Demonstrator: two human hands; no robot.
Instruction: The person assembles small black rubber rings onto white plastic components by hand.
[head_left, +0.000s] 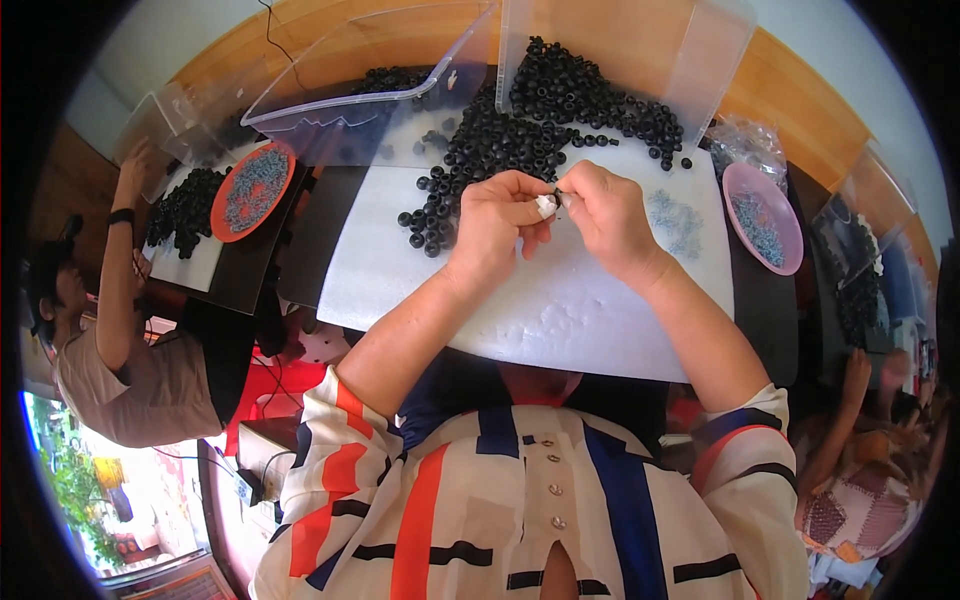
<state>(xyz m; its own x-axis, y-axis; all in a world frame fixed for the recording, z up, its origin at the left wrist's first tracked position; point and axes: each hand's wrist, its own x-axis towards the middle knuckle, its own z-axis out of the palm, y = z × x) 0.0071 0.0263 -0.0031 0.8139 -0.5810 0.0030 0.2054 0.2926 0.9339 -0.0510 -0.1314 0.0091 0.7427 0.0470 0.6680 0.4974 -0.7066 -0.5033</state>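
Over a white foam sheet (600, 320), my left hand (492, 228) and my right hand (612, 215) meet with their fingertips pinched together. Between them a small black part (558, 198) shows, mostly hidden by the fingers. The left thumb has a white wrap (546, 205) at its tip. What the right fingertips pinch is too small to make out. Just beyond the left hand spreads a heap of small black round parts (500, 150) with holes in them. To the right of my right hand lies a loose scatter of tiny blue-grey pieces (677, 222).
A pink dish (735, 180) of tiny blue-grey pieces stands at the right. Clear plastic bins (690, 60) lie tipped at the back, spilling black parts. At the left, a co-worker (130, 370) sits near an orange dish (222, 222); another person (870, 470) works at right.
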